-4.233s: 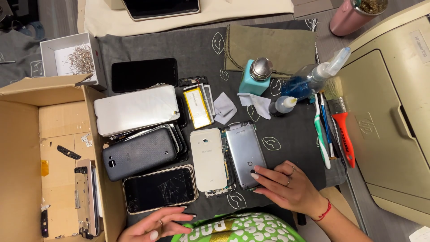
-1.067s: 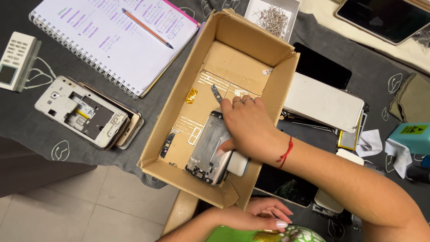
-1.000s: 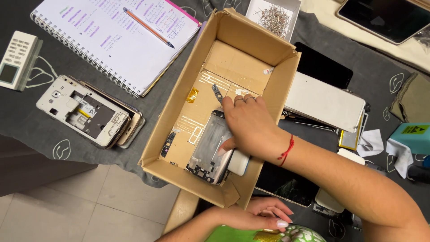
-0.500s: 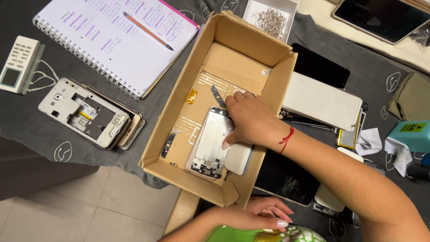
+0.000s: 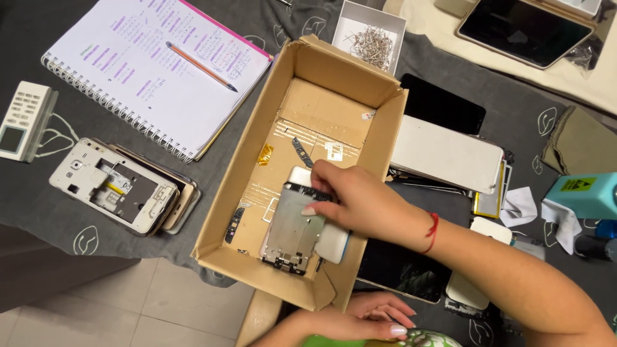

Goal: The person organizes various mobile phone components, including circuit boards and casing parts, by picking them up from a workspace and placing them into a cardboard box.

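Reaching into the cardboard box (image 5: 379, 154), the right hand (image 5: 357, 205) was seen with its fingers closed around a metal phone frame (image 5: 292, 231), which was held together with a white phone part (image 5: 334, 243) lying under it. The frame was inside the box, at the near end, tilted a little and partly lifted from the bottom. Compared with one second earlier, the frame had been turned: its darker side had been shown then, and its pale silver face was presented to the camera now. The grip had also been shifted, so that the thumb was laid across the upper edge of the frame. From this it was judged that the part had been picked out of the box and was being examined or oriented, not only touched.

The left hand (image 5: 369, 316) was rested at the lower edge of the view, below the box, with fingers loosely spread and nothing held in it.

On the bottom of the box a small black strip (image 5: 301, 151) and a yellow scrap (image 5: 265, 154) were left. To the left of the box a stripped phone body (image 5: 112, 186) was lying on the dark cloth (image 5: 38, 218), near a spiral notebook (image 5: 154, 64) with a pencil (image 5: 200, 65) on it. Behind the box a small white tray of screws (image 5: 371, 40) was placed.
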